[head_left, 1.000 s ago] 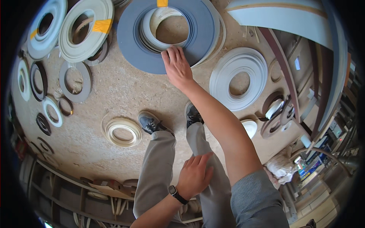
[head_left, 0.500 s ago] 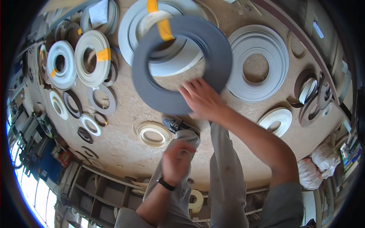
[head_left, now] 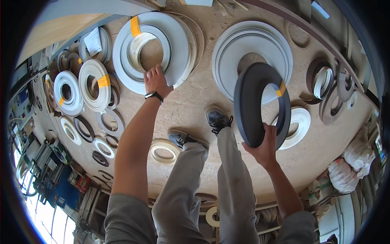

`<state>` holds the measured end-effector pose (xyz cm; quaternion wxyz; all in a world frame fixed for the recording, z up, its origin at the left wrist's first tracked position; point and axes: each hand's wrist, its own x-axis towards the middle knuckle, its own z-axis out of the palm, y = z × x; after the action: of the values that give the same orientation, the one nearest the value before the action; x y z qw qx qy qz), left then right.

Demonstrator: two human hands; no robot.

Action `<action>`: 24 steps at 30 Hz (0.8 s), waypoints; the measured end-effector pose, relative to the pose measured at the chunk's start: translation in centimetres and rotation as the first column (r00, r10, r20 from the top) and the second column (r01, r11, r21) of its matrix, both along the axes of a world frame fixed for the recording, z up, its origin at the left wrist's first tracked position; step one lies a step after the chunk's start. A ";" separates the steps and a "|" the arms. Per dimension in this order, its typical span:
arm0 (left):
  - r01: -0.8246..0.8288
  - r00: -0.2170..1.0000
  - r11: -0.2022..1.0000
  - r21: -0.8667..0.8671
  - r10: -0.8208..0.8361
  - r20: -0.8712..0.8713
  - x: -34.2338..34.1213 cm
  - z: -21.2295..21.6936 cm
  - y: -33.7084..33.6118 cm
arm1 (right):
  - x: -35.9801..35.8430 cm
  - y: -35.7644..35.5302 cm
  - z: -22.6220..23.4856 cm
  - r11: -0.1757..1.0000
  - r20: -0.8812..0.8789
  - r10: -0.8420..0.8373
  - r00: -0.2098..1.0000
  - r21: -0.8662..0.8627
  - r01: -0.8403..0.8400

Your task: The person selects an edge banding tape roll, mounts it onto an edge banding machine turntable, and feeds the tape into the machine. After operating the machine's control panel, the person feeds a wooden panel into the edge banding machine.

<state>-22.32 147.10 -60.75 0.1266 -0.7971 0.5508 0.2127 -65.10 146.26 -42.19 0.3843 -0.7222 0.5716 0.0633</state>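
My right hand (head_left: 263, 148) grips the lower edge of a dark grey roll of edge banding (head_left: 248, 110). That roll is held up and tilted, with an orange tape strip across its ring. My left hand (head_left: 157, 83) is on the near side of a large light grey roll of edge banding (head_left: 178, 53), fingers bent over its inner rim; the thumb is hard to make out. This roll lies on the floor and bears orange tape too. Behind the dark roll, a wide pale grey roll (head_left: 225, 53) is partly hidden, as is a white roll (head_left: 301, 122).
Several smaller rolls lie to the left, among them a cream roll (head_left: 94, 73) with orange tape and a white roll (head_left: 67, 87). A cream roll (head_left: 156, 147) sits beside my left shoe (head_left: 183, 137). Brown rolls (head_left: 315, 77) and white sacks (head_left: 345, 175) are at the right.
The dark grey roll has moved right and tilted steeply in my right hand. My left hand has reached forward from near my lap onto the light grey roll. My right foot has come into view.
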 end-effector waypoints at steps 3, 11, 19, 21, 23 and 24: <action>-0.009 0.999 0.993 0.119 0.014 -0.035 0.4 1.0 0.5 | 0.1 -0.6 -1.5 0.982 -0.005 -0.181 0.984 -0.062 0.180; 0.034 0.944 0.998 0.052 -0.015 -0.329 3.8 14.4 4.9 | 6.0 -5.0 -7.9 0.870 -0.024 -0.471 0.882 -0.181 0.459; -0.146 0.630 0.973 0.180 0.232 -0.741 -4.3 28.7 13.8 | 11.1 -8.4 -15.7 0.862 -0.297 -0.487 0.821 -0.313 0.398; -0.124 0.595 0.972 0.200 0.234 -0.769 -7.1 30.5 14.7 | 11.2 -8.8 -16.4 0.880 -0.367 -0.462 0.807 -0.306 0.364; -0.124 0.591 0.974 0.188 0.224 -0.775 -8.9 31.9 14.8 | 12.1 -8.8 -16.0 0.876 -0.339 -0.465 0.818 -0.313 0.367; -0.118 0.586 0.977 0.175 0.211 -0.783 -9.6 32.5 14.8 | 12.6 -8.6 -15.7 0.870 -0.314 -0.471 0.824 -0.322 0.375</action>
<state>-31.90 161.88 -28.23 -0.1109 -0.6581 0.4612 0.5848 -52.47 137.65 -57.85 0.1773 -0.5914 0.7854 0.0441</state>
